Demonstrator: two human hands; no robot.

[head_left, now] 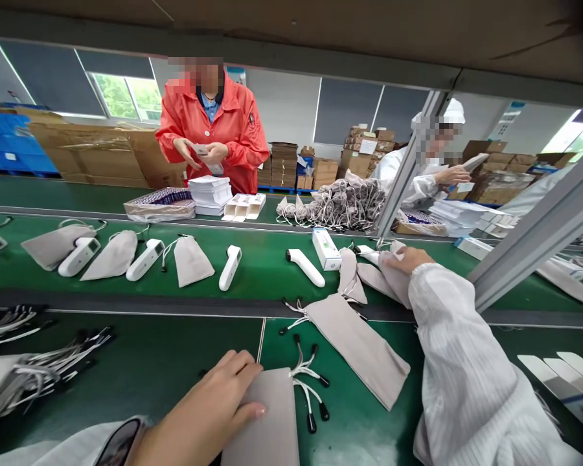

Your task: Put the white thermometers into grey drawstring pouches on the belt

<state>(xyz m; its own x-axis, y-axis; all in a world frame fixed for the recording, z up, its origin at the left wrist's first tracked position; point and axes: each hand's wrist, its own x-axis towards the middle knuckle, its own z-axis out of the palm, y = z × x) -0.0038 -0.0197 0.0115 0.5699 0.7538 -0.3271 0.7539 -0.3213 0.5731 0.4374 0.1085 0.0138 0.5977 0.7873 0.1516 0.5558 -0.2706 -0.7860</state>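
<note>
My left hand (223, 404) rests on a stack of grey drawstring pouches (272, 421) at the near edge, thumb on top and fingers over its left side. On the green belt, my right hand (408, 259) has its fingers closed on a grey pouch (396, 278), beside a white device partly hidden by cloth. Another grey pouch (359, 349) lies flat between my hands, its cords toward the belt. A white thermometer-like device (306, 268) and a white box (326, 249) lie left of my right hand.
More devices (230, 268) and pouches (192, 261) line the belt leftward. A slanted metal post (411, 168) stands behind my right hand. A pouch heap (344, 204) lies beyond. Across the line, a person in red (238, 129) holds papers; another in white (393, 168) works rightward.
</note>
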